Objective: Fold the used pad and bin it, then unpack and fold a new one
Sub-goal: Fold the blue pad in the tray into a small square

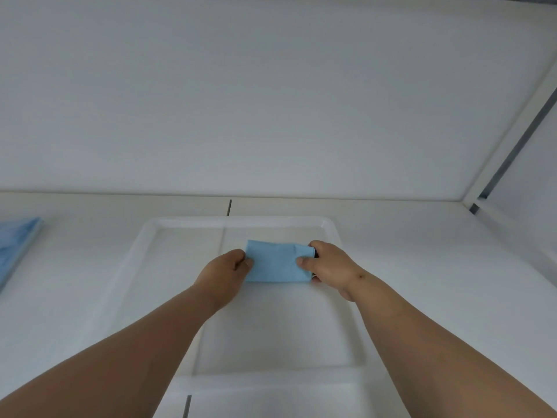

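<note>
Pad (272,262) folded small on tray (180,224); L hand (224,271) + R hand (330,268) fingers pinching its ends. Which pad: can't tell. Next prob: press crease.

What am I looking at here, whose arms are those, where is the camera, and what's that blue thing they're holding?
There is no machine here: these are a person's two bare arms, filmed by one wide-angle camera worn on the head, looking forward and down. Both hands hold a small folded blue pad over a shallow white tray on a white counter. The left hand pinches the pad's left edge; the right hand grips its right end, thumb on top. At the far left edge lies another blue sheet or pack, cut off by the frame, so I cannot tell exactly what it is. Behind is a plain white wall.
</note>
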The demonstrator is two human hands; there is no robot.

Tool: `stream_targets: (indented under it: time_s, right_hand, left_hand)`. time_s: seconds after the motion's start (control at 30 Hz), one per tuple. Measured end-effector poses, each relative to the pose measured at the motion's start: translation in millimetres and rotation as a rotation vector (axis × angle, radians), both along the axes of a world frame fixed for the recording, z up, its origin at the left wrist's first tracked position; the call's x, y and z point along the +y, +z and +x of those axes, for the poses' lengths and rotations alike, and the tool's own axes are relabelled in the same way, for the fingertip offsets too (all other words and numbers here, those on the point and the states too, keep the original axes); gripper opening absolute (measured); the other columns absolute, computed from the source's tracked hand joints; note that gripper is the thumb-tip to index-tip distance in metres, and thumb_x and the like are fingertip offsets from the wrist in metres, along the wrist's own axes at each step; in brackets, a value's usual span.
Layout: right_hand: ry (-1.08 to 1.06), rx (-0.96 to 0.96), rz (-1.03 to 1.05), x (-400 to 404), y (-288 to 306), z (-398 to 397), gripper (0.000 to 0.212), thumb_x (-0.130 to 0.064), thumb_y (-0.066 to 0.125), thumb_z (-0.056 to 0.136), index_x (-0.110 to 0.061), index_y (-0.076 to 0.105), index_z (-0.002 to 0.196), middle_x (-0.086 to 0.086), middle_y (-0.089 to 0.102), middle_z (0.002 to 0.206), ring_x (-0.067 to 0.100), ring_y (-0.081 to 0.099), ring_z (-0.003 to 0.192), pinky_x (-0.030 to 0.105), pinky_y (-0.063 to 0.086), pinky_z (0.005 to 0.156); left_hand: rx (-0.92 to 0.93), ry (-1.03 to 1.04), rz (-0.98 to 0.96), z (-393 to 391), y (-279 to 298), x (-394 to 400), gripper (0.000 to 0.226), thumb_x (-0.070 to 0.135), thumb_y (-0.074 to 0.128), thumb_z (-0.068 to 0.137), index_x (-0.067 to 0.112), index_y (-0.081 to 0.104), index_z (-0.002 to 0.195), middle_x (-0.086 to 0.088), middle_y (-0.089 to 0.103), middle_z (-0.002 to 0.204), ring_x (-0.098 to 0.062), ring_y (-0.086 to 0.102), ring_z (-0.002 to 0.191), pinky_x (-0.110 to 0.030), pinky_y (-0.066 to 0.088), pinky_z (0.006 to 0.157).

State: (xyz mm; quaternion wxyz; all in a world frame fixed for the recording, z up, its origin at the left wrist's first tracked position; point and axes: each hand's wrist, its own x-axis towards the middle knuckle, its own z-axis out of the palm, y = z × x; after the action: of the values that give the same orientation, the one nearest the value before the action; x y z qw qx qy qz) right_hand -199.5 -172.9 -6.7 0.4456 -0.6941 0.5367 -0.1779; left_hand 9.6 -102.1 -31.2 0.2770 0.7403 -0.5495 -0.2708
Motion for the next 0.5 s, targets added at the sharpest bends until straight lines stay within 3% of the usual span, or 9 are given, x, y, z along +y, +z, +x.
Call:
stream_targets:
  time_s: [0.07,0.13,0.2,0.27,0.37,0.5]
  right_hand:
    - [-0.049,0.045,-0.054,0,-1,4,0.030,-0.029,0.057,0.092,0.000,0.053,0.098,0.014,0.061,0.095,0.030,0.060,0.086,0.050,0.051,0.085]
    - [-0.077,0.065,-0.051,0,-2,8,0.030,-0.031,0.053,0.095,-0.001,0.053,0.100,0.015,0.062,0.101,0.031,0.062,0.089,0.047,0.052,0.081]
    - [-0.067,0.107,-0.038,-1,-5,10,0.023,-0.030,0.050,0.097,-0.008,0.049,0.090,0.008,0.058,0.093,0.022,0.055,0.079,0.035,0.049,0.067]
    - [-0.048,0.169,-0.048,-3,-9,12,0.024,-0.028,0.047,0.098,-0.015,0.042,0.079,0.001,0.050,0.084,0.018,0.047,0.075,0.028,0.040,0.064]
    - [-0.026,0.257,-0.085,-6,-13,17,0.029,-0.027,0.044,0.099,-0.019,0.034,0.072,-0.003,0.042,0.076,0.016,0.040,0.070,0.026,0.031,0.056]
    - [-0.004,0.346,-0.132,-11,-15,22,0.030,-0.028,0.042,0.099,-0.019,0.032,0.071,-0.003,0.042,0.074,0.020,0.042,0.074,0.028,0.031,0.056]
  left_hand:
    - [0.005,0.042,0.006,-1,-2,-3,0.035,0.035,0.043,0.099,0.015,0.039,0.070,-0.005,0.048,0.070,-0.023,0.045,0.067,-0.032,0.033,0.061]
    - [-0.029,0.080,0.023,-3,-2,-4,0.034,0.035,0.042,0.099,0.016,0.041,0.070,-0.003,0.049,0.069,-0.022,0.045,0.065,-0.031,0.033,0.059]
    - [-0.078,0.112,0.053,-3,-2,-6,0.032,0.035,0.043,0.098,0.017,0.046,0.071,-0.001,0.050,0.069,-0.020,0.046,0.065,-0.030,0.033,0.057]
    - [-0.123,0.135,0.081,-3,-4,-7,0.028,0.035,0.046,0.096,0.017,0.053,0.076,0.000,0.055,0.073,-0.019,0.049,0.069,-0.029,0.035,0.059]
    - [-0.173,0.149,0.096,-1,-4,-8,0.024,0.035,0.050,0.093,0.016,0.058,0.081,0.000,0.059,0.078,-0.019,0.054,0.073,-0.029,0.039,0.061]
    - [-0.226,0.153,0.142,0,-5,-13,0.023,0.033,0.048,0.094,0.019,0.052,0.077,0.001,0.057,0.078,-0.017,0.053,0.073,-0.028,0.038,0.060]
